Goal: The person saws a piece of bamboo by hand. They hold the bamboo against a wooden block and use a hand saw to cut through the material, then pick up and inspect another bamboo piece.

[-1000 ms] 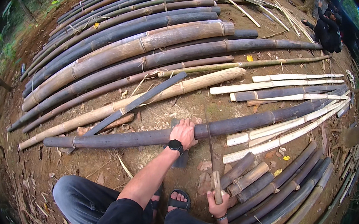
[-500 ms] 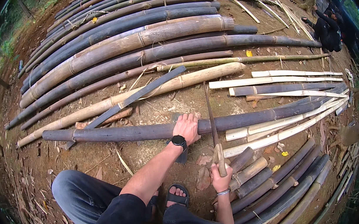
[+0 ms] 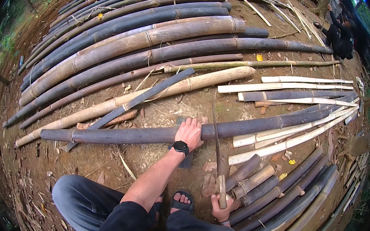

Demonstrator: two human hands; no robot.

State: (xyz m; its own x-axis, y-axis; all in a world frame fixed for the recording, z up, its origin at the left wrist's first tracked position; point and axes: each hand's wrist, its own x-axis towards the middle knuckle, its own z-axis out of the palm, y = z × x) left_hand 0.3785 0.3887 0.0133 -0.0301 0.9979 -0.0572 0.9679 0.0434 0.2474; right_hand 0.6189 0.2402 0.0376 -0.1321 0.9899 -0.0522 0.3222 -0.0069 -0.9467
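Note:
A long dark bamboo pole point(image 3: 115, 136) lies crosswise in front of me, resting on a block partly hidden under it. My left hand point(image 3: 189, 133), with a black watch on the wrist, is wrapped over the pole and presses on it. Just right of that hand, a handsaw point(image 3: 218, 150) with a long narrow blade crosses the pole. My right hand point(image 3: 222, 208) grips its pale wooden handle point(image 3: 222, 192), low and close to my right knee. The blade's teeth and any cut in the bamboo are too small to make out.
Many bamboo poles point(image 3: 111, 47) lie in rows beyond. A dark flat strip point(image 3: 144, 94) crosses a pale pole point(image 3: 183, 88). Pale split strips point(image 3: 290, 144) lie at right, with short cut lengths point(image 3: 255, 179) near my right hand. A person in dark clothes point(image 3: 340, 39) sits far right.
My right hand has drawn the saw back toward my body, so its handle sits lower and nearer my knee. My left hand still holds the pole.

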